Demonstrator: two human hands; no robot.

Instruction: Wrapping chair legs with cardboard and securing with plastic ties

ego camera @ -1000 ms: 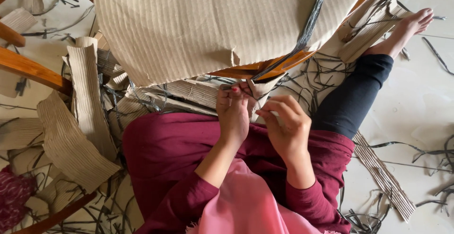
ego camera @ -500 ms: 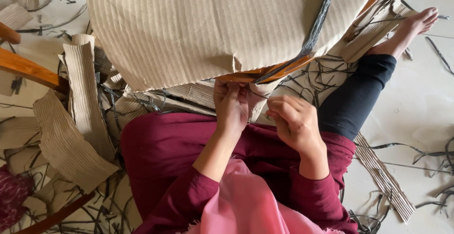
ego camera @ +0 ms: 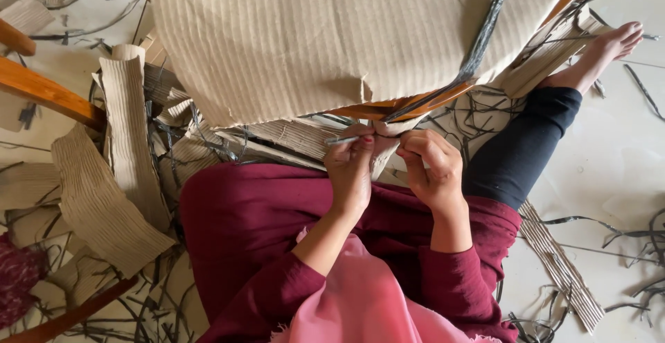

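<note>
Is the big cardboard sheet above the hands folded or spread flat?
Spread flat: the cardboard sheet shows one unbroken ribbed face, torn along its lower edge.

Open floor [ego camera: 623, 170] at right of frame, crossed only by thin dark strips [ego camera: 623, 274]. The corrugated cardboard sheet [ego camera: 312, 31] overhangs both hands at upper centre; curled cardboard scraps [ego camera: 104, 204] and wooden bars [ego camera: 48, 93] crowd the left

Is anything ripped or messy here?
Yes. The big corrugated cardboard sheet has a ragged, torn lower edge just above the left hand and right hand. Torn cardboard strips and dark plastic straps lie scattered over the floor around the person.
</note>
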